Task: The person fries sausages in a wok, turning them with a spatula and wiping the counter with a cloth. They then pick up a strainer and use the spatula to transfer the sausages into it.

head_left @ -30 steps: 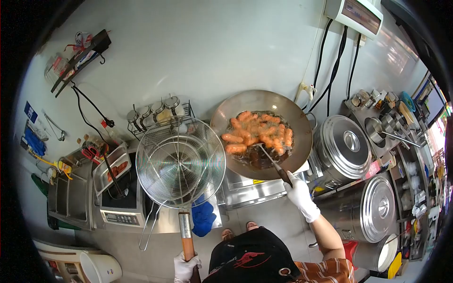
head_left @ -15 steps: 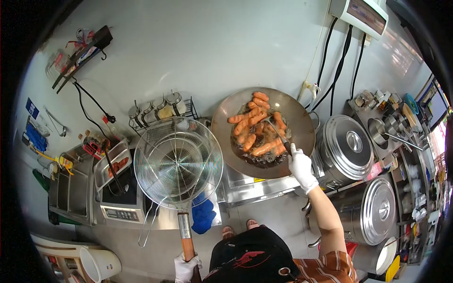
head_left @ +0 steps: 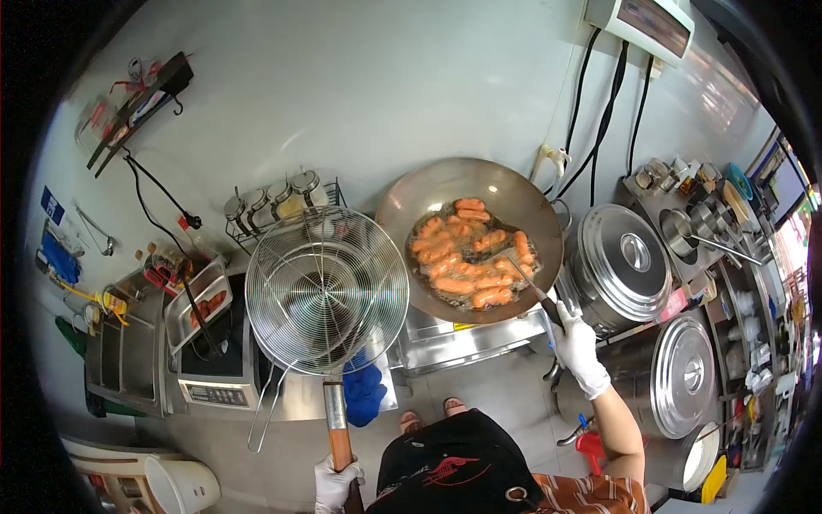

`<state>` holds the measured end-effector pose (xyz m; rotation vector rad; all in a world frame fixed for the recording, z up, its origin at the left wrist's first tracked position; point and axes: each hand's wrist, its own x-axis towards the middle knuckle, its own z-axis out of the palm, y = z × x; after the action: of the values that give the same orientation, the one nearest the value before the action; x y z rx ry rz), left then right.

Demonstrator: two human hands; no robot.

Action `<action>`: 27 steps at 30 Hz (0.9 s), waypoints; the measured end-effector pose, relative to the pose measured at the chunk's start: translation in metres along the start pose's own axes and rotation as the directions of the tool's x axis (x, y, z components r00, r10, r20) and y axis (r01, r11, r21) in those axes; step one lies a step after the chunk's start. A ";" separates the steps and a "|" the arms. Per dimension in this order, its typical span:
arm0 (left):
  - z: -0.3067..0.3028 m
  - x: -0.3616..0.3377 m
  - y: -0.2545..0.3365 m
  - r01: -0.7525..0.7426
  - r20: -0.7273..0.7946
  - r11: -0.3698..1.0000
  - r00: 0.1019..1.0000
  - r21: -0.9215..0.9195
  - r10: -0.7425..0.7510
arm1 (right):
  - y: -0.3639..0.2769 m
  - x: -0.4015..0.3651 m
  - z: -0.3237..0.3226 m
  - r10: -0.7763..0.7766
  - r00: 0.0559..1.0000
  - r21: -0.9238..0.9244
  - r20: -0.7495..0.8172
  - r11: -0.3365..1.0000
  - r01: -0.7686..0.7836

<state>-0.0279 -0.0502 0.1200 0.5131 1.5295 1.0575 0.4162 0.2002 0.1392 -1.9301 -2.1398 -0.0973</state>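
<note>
Many sausages (head_left: 471, 274) lie in bubbling oil in a large wok (head_left: 531, 201) on the stove. My right hand (head_left: 578, 347), in a white glove, is closed around the dark handle of a metal spatula (head_left: 522, 272), whose blade is among the sausages at the wok's right side. My left hand (head_left: 336, 484), also gloved, grips the wooden handle of a big round wire strainer (head_left: 327, 291). The strainer's mesh is left of the wok, above a metal bowl on the counter.
Lidded steel pots (head_left: 625, 257) stand right of the wok. A blue cloth (head_left: 364, 394) hangs at the counter edge. Farther left are an induction cooker (head_left: 216, 392), a tray of sausages (head_left: 184, 321) and a sink (head_left: 128, 360). Spice jars (head_left: 278, 197) line the wall.
My right hand has moved right and down with the spatula, away from the wok's centre. The sausages have shifted towards the front and right. The left hand still holds the strainer.
</note>
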 end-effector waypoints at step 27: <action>0.003 -0.001 0.004 -0.053 0.017 0.998 0.998 0.024 0.053 | -0.045 -0.018 -0.013 0.059 0.988 0.348 0.140 0.931 -0.106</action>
<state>-0.0261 -0.0480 0.1238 0.5805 1.5231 1.0745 0.3752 0.1743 0.1531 -1.8469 -1.9787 0.4127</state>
